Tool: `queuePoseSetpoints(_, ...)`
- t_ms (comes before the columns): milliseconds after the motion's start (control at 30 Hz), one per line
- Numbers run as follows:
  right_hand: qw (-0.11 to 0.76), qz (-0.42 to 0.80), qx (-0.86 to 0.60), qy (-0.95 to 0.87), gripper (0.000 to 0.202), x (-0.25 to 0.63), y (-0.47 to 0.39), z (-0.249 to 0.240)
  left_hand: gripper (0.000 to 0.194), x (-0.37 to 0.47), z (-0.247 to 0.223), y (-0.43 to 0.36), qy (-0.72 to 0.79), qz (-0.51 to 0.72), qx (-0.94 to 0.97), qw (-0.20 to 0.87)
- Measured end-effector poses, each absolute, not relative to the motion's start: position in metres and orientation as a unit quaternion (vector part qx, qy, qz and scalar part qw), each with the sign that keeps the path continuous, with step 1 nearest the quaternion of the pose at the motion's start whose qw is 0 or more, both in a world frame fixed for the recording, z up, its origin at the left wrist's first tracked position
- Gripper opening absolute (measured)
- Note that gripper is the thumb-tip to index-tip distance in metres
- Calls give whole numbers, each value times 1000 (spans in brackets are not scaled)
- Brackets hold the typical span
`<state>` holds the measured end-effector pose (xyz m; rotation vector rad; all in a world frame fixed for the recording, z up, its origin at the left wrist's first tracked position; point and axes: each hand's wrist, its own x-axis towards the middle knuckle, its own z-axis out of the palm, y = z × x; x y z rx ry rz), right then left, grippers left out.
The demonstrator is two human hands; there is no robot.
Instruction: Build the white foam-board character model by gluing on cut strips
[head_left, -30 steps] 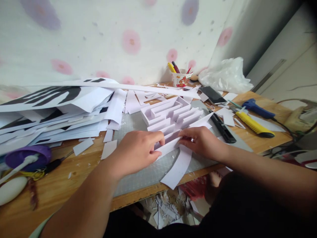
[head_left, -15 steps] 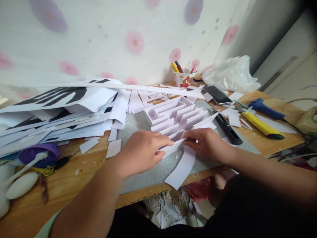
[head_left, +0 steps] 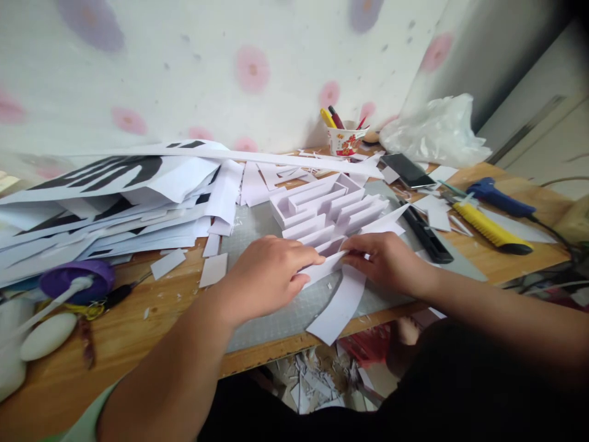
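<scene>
A white card structure (head_left: 299,212) with several upright thin walls stands on a grey cutting mat (head_left: 267,331). Along its near side runs an upright white card strip (head_left: 324,269). My left hand (head_left: 271,273) has this strip's left part between thumb and index finger, the index lying along the top edge. At the strip's right end, my right hand (head_left: 384,261) pinches it with thumb and fingertips; the inner fingers are partly hidden. A curved loose white strip (head_left: 338,307) lies below my right hand and overhangs the table edge.
Stacked printed sheets (head_left: 138,202) fill the left side, with a purple cup-shaped item (head_left: 78,279) in front. To the right lie a black tool (head_left: 427,236), a yellow-handled cutter (head_left: 494,230), a blue glue gun (head_left: 501,196) and a phone (head_left: 408,170). A pen cup (head_left: 346,140) stands behind.
The view has shifted slightly, so the scene sits a little higher and further right. Both hands keep their places on the card strip.
</scene>
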<state>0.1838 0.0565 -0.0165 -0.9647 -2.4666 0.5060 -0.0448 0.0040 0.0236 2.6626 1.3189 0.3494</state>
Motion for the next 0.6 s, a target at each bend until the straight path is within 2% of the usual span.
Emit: queuePoseSetpoints(600,202,190,-344,-897,15,183,56,-14,30,-46,28,4,436,110,882,139)
